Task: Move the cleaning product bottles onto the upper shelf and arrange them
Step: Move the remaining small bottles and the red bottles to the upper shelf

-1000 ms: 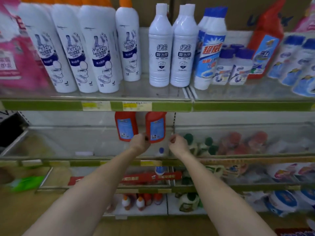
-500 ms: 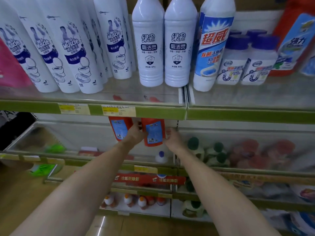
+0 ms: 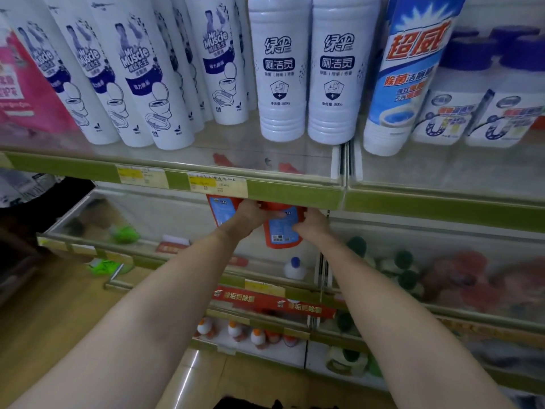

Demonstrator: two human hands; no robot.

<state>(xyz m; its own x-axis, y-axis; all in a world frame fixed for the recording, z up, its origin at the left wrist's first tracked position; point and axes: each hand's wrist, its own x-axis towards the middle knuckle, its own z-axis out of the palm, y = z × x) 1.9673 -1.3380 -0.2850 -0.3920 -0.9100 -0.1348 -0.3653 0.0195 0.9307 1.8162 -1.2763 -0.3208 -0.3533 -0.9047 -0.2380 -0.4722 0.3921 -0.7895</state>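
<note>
Nearest the camera, two bare forearms reach up and forward from the bottom corners and converge under the front rail of the upper shelf (image 3: 265, 190). Over the last second both hands have climbed from well below that green rail to just beneath it, carrying the red bottles up, so the lift is nearly level with the shelf and, as I judge it, what remains is clearing the edge and setting them down. The left hand (image 3: 250, 215) is curled partly shut around one red bottle (image 3: 219, 209), whose top is hidden behind the rail. The right hand (image 3: 312, 225) is closed on the side of a second red bottle (image 3: 281, 228), fingers wrapped round its edge. Both bottles look like smooth moulded plastic, flattish in section with rounded bottoms and glossy pale blue labels. The rail is a flat green strip carrying yellowed paper price tags (image 3: 216, 184). Beyond it the shelf deck is pale and slightly reflective, with a bare patch at the front. Behind that patch stand tall, tapering white bottles (image 3: 141, 84) with purple print, and two ribbed, round white bottles (image 3: 280, 69) further right.
</note>
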